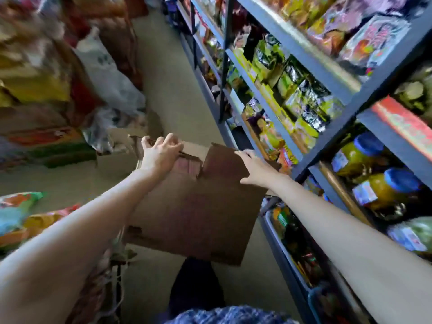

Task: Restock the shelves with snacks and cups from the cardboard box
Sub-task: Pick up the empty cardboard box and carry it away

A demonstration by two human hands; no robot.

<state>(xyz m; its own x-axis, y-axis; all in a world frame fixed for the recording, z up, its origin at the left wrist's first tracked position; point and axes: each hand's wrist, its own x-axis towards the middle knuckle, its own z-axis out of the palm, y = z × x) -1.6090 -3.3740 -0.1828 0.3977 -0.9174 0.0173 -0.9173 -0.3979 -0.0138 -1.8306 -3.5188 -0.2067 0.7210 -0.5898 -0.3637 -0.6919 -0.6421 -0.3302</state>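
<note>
Shelves (311, 127) rise just right of the cardboard box (196, 206), held mid-aisle; left hand (161, 153) curls over its torn far flap; right hand (257, 169) seemingly lies flat beside; level it before reaching inside.

The cardboard box (198, 206) sits at the centre of the frame, above the floor (173, 90) of an aisle. The left hand (161, 153) lies on its far left edge, the right hand (254, 169) on its far right corner. The shelves (327, 127) fill the right side, with snack packets (292, 85) on the upper levels and jars (374, 174) lower right. Stacked goods (42, 78) fill the upper left; bags (18, 216) lie at the left edge.
</note>
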